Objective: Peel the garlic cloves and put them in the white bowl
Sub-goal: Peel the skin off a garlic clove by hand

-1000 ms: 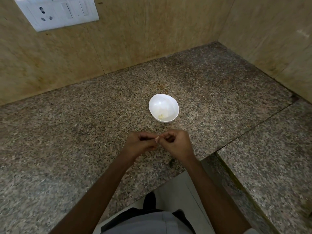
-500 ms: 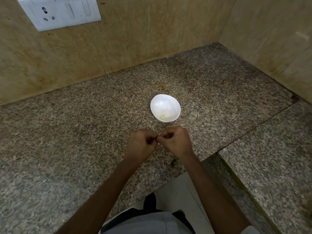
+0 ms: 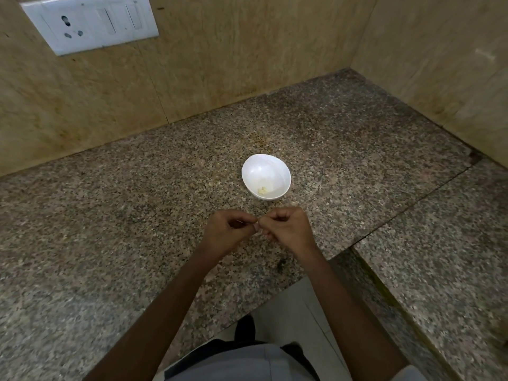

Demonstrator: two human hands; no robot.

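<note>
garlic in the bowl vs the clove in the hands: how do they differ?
The garlic lies loose, low on the near wall of the bowl; the clove is pinched between left hand and right hand, above the counter, short of the bowl. The garlic shows fully, pale yellow; the clove is mostly hidden by the hands, only a pale sliver showing, so its peel state is unclear. Both are small and pale.

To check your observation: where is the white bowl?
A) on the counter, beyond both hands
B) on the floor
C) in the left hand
A: the white bowl rests on the counter, past the left hand and right hand.
</note>
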